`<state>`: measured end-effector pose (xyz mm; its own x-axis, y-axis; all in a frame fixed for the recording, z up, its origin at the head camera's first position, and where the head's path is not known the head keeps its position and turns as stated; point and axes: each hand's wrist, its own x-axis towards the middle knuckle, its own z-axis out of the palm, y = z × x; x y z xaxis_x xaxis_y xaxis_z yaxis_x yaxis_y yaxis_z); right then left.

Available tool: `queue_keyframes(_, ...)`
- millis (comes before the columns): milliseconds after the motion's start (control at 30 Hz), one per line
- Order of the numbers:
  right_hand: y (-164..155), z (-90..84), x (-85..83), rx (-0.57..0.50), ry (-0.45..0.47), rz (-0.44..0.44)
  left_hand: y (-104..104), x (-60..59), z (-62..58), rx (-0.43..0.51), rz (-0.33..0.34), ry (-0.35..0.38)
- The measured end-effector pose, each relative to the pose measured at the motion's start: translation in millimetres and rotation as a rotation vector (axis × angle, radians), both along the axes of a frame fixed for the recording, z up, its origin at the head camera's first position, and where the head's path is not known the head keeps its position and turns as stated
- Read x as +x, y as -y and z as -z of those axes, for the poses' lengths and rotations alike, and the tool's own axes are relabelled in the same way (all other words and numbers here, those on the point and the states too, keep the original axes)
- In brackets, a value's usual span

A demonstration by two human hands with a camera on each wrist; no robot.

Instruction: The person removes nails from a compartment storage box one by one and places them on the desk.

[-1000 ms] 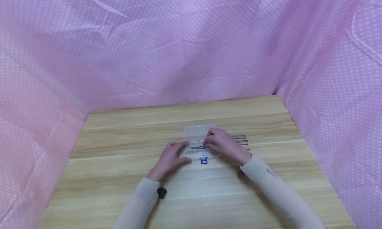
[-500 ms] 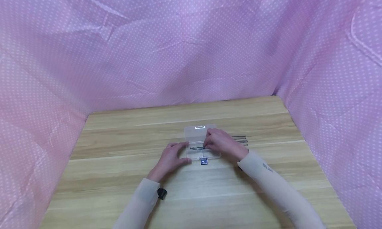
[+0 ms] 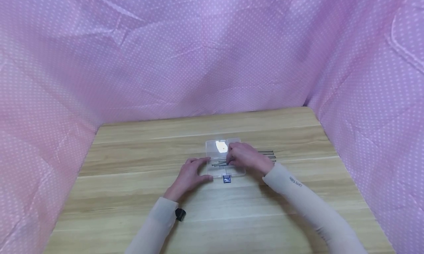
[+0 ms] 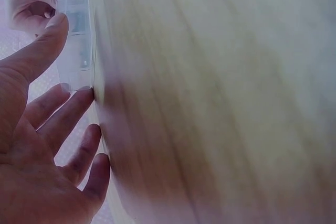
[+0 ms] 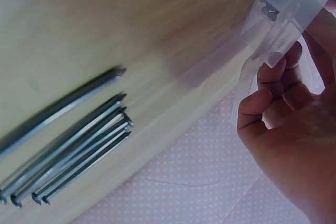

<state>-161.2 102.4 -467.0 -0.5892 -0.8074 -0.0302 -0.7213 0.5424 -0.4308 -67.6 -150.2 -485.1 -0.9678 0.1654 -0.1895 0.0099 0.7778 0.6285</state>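
Nearest to me, my left hand (image 3: 190, 173) rests on the wooden counter (image 3: 132, 195) at the left end of a small clear box (image 3: 218, 169). Its fingers (image 4: 63, 114) are straight and spread apart. The thumb and fingertips touch the box's side. They do not curl round it.

The box sits in the middle of the counter, with a little blue clasp (image 3: 226, 179) on the edge facing me. I think it is light, thin and slippery, so it could slide if nobody steadies it by the ends.

My right hand (image 3: 244, 158) is on the right end of the box. Its fingers (image 5: 273, 85) are curled and pinch the clear lid (image 5: 294, 3) by its edge. A few nails already lie inside the box.

Just past that hand, more long nails (image 5: 68, 150) lie side by side on the counter, near the box but apart from it. They are stiff, heavy for their size and sharp, so I would pick one up by its middle. They run left to right, like the box's long side. I cannot tell which end has the points.

Behind everything hangs a pink dotted cloth (image 3: 212, 55).
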Motion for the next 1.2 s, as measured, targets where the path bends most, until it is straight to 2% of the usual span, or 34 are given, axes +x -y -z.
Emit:
queue_keyframes(233,-0.4,0.9,0.8,0.032,-0.013,-0.006,0.3,-2.2,0.9,-0.007,0.001,0.008)
queue_keyframes(500,-4.2,-0.6,3.4,0.022,-0.026,0.011,0.7,-4.7,-0.4,-0.011,0.004,-0.005)
queue_keyframes(867,-8.3,0.6,7.4,-0.100,0.070,0.036,2.2,-0.7,3.3,-0.002,-0.011,0.027)
queue_keyframes(1200,-13.3,-9.1,15.9,-0.137,0.063,0.075,0.8,0.0,-0.6,-0.002,-0.011,0.022)
